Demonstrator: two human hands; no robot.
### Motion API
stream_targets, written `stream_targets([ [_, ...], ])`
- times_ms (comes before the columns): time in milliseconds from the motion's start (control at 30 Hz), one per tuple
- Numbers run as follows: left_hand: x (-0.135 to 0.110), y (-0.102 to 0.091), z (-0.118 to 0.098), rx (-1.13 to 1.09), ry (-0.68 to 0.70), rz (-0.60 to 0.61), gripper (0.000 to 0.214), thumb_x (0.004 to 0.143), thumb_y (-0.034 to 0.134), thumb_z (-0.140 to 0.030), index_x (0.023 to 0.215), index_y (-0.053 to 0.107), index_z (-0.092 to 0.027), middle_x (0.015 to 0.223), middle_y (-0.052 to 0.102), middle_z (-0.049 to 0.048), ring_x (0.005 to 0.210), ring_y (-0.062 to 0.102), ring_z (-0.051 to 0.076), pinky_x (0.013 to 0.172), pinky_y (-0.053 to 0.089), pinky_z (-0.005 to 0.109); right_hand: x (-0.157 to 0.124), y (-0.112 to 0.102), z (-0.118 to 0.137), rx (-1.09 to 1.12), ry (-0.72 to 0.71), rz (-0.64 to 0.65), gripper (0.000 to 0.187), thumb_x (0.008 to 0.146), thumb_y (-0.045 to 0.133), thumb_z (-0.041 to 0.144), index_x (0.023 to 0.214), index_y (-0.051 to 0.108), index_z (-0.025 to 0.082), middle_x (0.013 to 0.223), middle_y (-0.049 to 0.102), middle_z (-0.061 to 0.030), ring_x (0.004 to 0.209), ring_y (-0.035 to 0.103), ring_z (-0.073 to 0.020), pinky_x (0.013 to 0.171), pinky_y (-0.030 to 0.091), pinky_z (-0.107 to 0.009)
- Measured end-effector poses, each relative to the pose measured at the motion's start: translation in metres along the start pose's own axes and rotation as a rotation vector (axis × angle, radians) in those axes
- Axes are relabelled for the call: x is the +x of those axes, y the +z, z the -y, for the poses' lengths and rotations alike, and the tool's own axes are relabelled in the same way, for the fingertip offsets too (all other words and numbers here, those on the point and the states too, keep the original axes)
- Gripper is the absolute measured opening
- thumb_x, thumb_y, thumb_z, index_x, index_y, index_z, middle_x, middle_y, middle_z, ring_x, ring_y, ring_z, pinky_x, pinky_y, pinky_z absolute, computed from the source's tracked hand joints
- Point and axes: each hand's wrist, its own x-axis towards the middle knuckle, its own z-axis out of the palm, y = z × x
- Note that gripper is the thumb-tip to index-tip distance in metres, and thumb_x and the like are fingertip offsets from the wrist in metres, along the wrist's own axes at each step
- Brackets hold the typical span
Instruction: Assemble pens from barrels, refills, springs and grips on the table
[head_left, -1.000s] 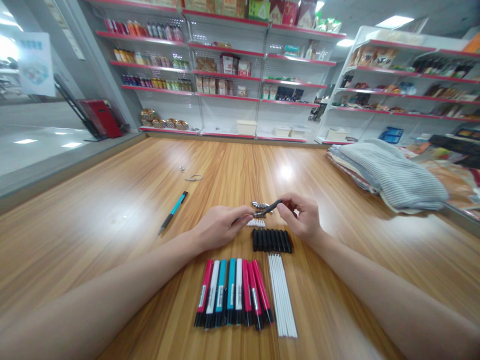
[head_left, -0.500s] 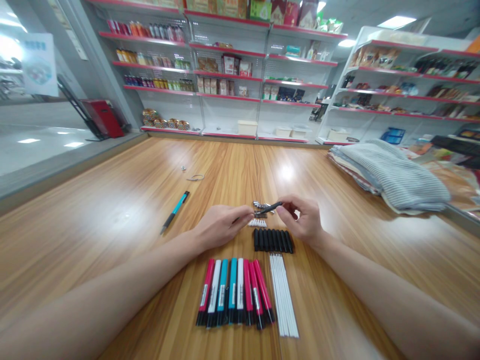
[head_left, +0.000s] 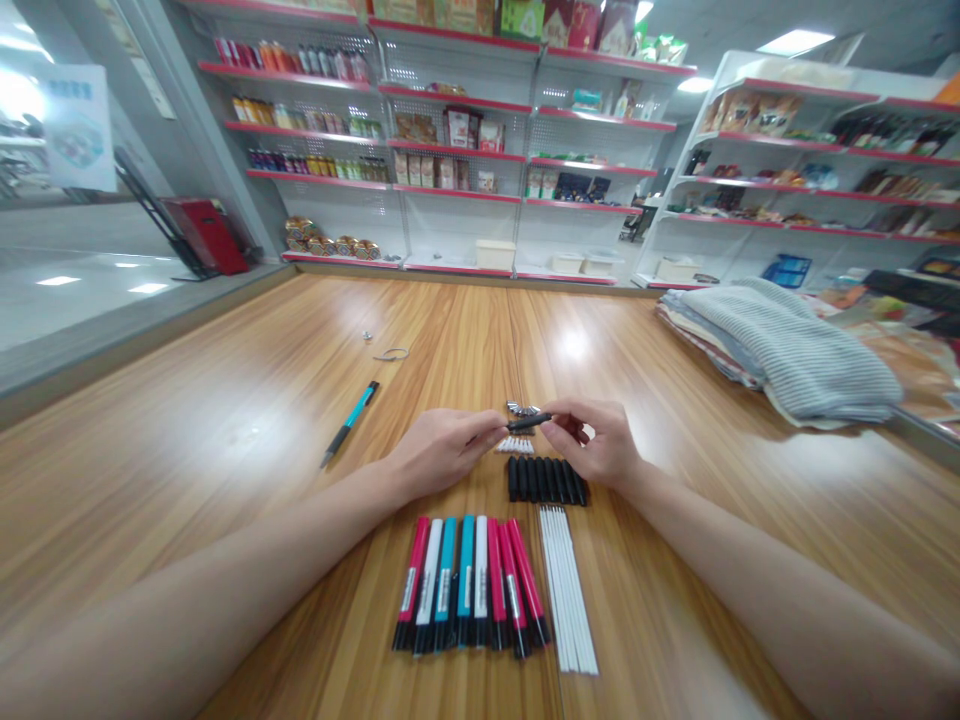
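Observation:
A short black pen grip is held nearly level between my two hands. My left hand pinches its left end, while the fingers of my right hand close on its right end. Just behind and beneath it lie small silver pen tips and little white pieces, partly covered. Nearer to me is a row of black grips. Pink, white and blue pen barrels with black ends lie in front, beside thin white refills.
A blue and black pen lies to the left. Farther back are a thin ring-shaped piece and a tiny metallic bit. Folded cloths are stacked on the right; stocked shelves stand beyond the wooden table.
My right hand has moved left and slightly down, closer to my left hand. The black grip has come to a flatter angle. The parts on the table have not moved.

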Motion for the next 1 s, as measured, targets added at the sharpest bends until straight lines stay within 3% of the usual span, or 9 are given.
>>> stream_targets([
  [233,-0.0003,0.0024,0.0022,0.047,-0.01,0.015,0.031,0.096,0.038,-0.044,0.106,0.054,-0.021,0.09,0.07,0.0031,0.081,0.067,0.017,0.064,0.043,0.024,0.0006,0.0034,0.0008,-0.06,-0.091,0.071,0.018,0.082,0.063,0.022,0.098,0.068,0.017,0.068,0.063,0.0002,0.05,0.049,-0.0062,0.05,0.041,-0.02],
  [600,-0.001,0.0028,0.0035,0.088,0.051,0.05,0.024,0.096,0.041,-0.037,0.099,0.055,-0.018,0.091,0.071,0.0049,0.082,0.068,0.018,0.067,0.047,0.024,0.0025,0.003,0.0018,-0.099,-0.173,0.09,0.019,0.085,0.061,0.023,0.101,0.069,0.018,0.069,0.064,-0.0016,0.052,0.05,-0.0078,0.051,0.04,-0.021],
  [833,0.0002,0.0004,-0.0001,0.074,0.065,0.02,0.027,0.097,0.037,-0.039,0.104,0.056,-0.02,0.094,0.071,0.0041,0.083,0.068,0.017,0.067,0.046,0.023,0.0025,0.0048,0.0017,-0.125,-0.153,0.094,0.023,0.085,0.06,0.025,0.108,0.066,0.019,0.073,0.067,-0.0011,0.051,0.052,-0.0073,0.052,0.043,-0.02],
  [1000,0.0003,0.0002,0.0,0.041,0.046,0.014,0.026,0.096,0.039,-0.039,0.102,0.056,-0.02,0.093,0.07,0.0037,0.084,0.067,0.017,0.069,0.046,0.024,0.0036,0.0046,0.0039,-0.173,-0.171,0.106,0.019,0.086,0.061,0.025,0.102,0.066,0.019,0.075,0.069,-0.0015,0.053,0.054,-0.0071,0.054,0.043,-0.02],
])
